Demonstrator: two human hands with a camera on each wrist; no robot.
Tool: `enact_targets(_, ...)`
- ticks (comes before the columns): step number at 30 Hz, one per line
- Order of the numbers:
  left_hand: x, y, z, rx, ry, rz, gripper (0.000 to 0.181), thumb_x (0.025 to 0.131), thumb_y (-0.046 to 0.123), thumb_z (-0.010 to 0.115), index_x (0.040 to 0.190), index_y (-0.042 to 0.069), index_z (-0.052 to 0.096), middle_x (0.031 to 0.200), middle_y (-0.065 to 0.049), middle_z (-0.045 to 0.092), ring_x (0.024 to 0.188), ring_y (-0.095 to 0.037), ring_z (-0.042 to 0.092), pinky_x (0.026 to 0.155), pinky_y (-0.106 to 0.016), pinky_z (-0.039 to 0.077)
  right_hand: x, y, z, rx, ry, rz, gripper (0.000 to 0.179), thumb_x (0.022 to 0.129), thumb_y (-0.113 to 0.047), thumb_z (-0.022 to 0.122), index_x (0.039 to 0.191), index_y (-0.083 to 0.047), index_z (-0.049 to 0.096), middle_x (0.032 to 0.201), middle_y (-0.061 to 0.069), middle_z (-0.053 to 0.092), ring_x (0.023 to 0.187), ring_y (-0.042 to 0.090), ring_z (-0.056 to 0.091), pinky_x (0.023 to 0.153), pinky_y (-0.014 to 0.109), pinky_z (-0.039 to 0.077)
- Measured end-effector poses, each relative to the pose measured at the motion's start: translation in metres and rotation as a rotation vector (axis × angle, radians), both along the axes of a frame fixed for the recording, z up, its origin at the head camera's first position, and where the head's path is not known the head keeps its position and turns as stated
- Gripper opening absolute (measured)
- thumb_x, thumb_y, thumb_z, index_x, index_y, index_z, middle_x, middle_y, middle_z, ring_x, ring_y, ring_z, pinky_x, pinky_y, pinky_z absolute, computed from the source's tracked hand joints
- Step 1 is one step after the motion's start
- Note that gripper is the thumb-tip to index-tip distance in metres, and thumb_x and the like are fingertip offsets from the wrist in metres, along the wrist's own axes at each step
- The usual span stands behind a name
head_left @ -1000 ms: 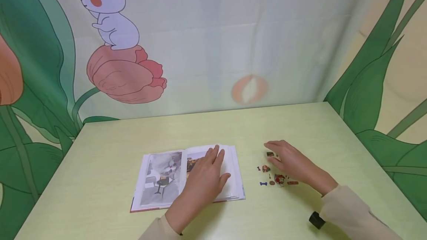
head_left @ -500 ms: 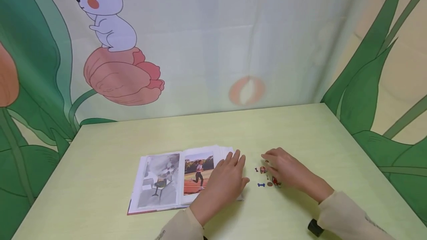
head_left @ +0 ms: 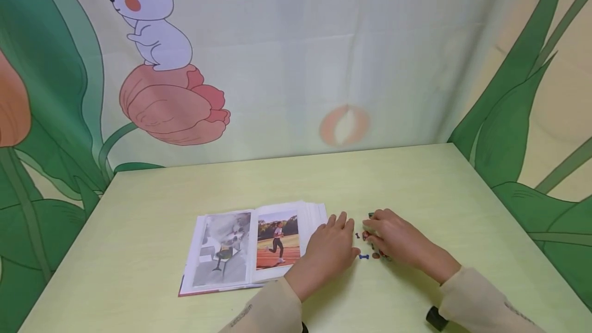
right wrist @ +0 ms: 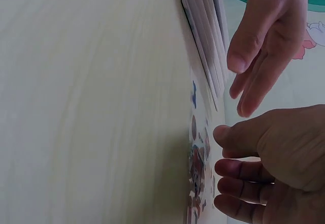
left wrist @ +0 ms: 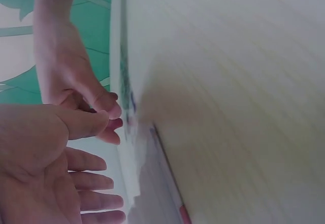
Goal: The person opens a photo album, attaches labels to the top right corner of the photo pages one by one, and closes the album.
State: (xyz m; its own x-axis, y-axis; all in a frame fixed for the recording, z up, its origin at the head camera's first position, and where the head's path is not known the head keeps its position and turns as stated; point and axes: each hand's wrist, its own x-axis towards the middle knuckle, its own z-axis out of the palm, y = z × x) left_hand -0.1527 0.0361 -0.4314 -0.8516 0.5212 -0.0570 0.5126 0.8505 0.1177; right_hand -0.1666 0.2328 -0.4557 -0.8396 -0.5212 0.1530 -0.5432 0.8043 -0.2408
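An open photo album [head_left: 252, 271] lies on the table, showing a greyish photo on the left page and a photo of a runner on the right. My left hand [head_left: 329, 251] hovers just off the album's right edge with its fingers straight; in the left wrist view its palm [left wrist: 30, 168] holds nothing. Small colourful stickers [head_left: 364, 257], including a blue bone, lie to the right of the album. Over them is my right hand [head_left: 398, 238], its fingers loosely bent. The right wrist view shows a gap between that hand's thumb [right wrist: 238, 138] and fingers, above the stickers [right wrist: 197, 170].
A black cylindrical piece [head_left: 436, 318] shows at the right sleeve, near the table's front. Behind the pale yellow-green table [head_left: 152, 189] hangs a curtain [head_left: 277, 66] printed with a rabbit, flowers and leaves.
My left hand has moved right, off the album's right page, uncovering the runner photo. My right hand has come lower over the stickers, its fingers bending more.
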Motion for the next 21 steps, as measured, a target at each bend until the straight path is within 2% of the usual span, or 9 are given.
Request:
enact_targets(5,-0.003,0.006,-0.006,-0.023,-0.006,-0.002,0.062,0.099,0.039,0.069,0.149,0.005,0.053,0.156,-0.013,0.048,0.143,-0.032,0.047,0.11,-0.041,0.046,0.001,-0.001,-0.001,0.005,-0.021,0.007,0.01,0.092,-0.01,0.079,0.099,-0.01,0.072,0.091,-0.003,0.057,0.088,0.017,0.052,0.075,0.033,0.05)
enact_targets(11,-0.005,0.012,-0.009,-0.034,-0.008,0.005,0.06,0.098,0.039,0.071,0.146,0.005,0.056,0.152,-0.012,0.051,0.137,-0.031,0.051,0.104,-0.039,0.05,0.001,-0.002,-0.004,-0.003,-0.01,0.018,0.014,0.092,-0.01,0.079,0.089,-0.016,0.067,0.089,-0.005,0.054,0.085,0.015,0.05,0.074,0.033,0.049)
enact_targets(21,-0.006,0.014,-0.016,-0.055,-0.002,-0.001,0.052,0.097,0.041,0.071,0.139,0.011,0.063,0.136,-0.007,0.057,0.126,-0.028,0.052,0.1,-0.04,0.048,-0.002,-0.003,-0.006,0.0,-0.022,-0.004,0.014,0.09,-0.01,0.081,0.087,-0.015,0.068,0.088,-0.004,0.052,0.082,0.016,0.048,0.072,0.032,0.047)
